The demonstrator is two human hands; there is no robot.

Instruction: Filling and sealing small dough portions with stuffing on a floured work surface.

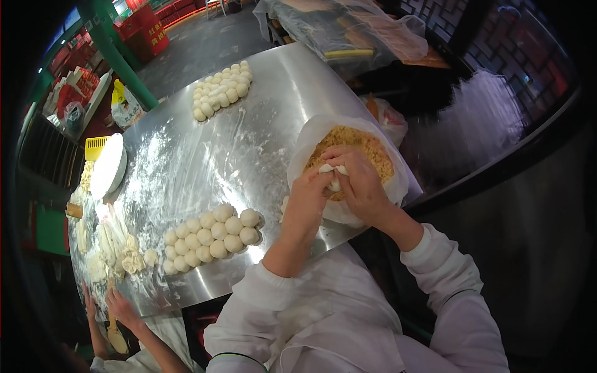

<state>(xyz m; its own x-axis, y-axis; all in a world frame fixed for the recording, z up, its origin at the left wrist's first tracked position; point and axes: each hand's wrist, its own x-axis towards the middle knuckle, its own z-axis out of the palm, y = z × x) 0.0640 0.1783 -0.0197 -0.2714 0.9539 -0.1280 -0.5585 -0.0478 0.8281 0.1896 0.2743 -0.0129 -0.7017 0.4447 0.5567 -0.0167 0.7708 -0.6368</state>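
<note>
You are at a stainless-steel table (292, 87) dusted with flour. Beyond its far end you see a dark grey floor (199, 43), a green post (118, 59) rising at an angle, and red crates (146, 31) stacked behind it. To your right stands a dark lattice screen (448, 18). Light glares off the steel.

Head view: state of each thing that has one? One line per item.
Left hand: closed on small white dough piece, pinching it.
Right hand: closed on the same dough piece, above the bowl.
Plastic-lined bowl of yellow crumbly filling: open, partly full.
Near cluster of white dough balls: shaped, resting in rows.
Far cluster of white dough balls: shaped, resting.
Floured steel table: dusted with flour.
Co-worker's hands: on the table's edge, holding a wooden tool.
</note>
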